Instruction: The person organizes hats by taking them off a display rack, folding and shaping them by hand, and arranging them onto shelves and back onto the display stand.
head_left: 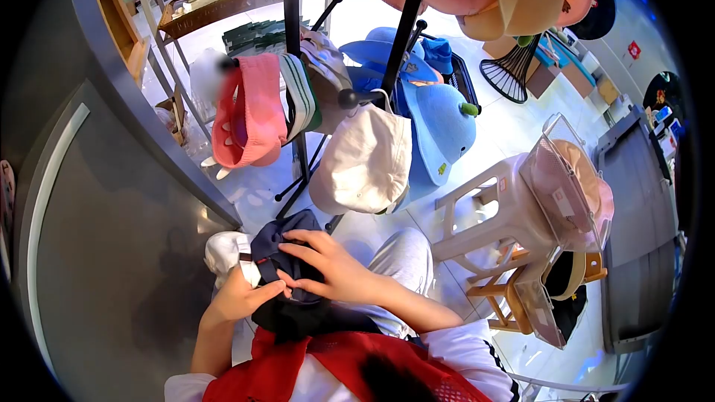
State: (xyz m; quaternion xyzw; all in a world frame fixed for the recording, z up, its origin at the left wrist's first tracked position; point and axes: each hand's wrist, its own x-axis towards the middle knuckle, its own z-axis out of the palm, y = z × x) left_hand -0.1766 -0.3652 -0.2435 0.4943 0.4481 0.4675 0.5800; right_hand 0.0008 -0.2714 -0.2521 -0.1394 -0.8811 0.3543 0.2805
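Low in front of my body, a navy cap (266, 244) is between my two hands. My right hand (331, 268) lies over its crown, fingers bent onto the cloth. Along the cap's lower edge, my left hand (242, 294) grips with the thumb on top; its other fingers are mostly hidden. A white cap (223, 254) sits against the navy cap's left side, by my left fingertips. Below both hands shows black cloth (287, 320), possibly another cap, partly covered by my forearms.
Ahead stands a black hat rack (293, 7) holding a cream cap (369, 156), a pink visor (257, 108) and blue hats (439, 123). A plastic stool (491, 208) bears a clear bin (562, 186) of hats at right. A grey panel (119, 253) borders the left.
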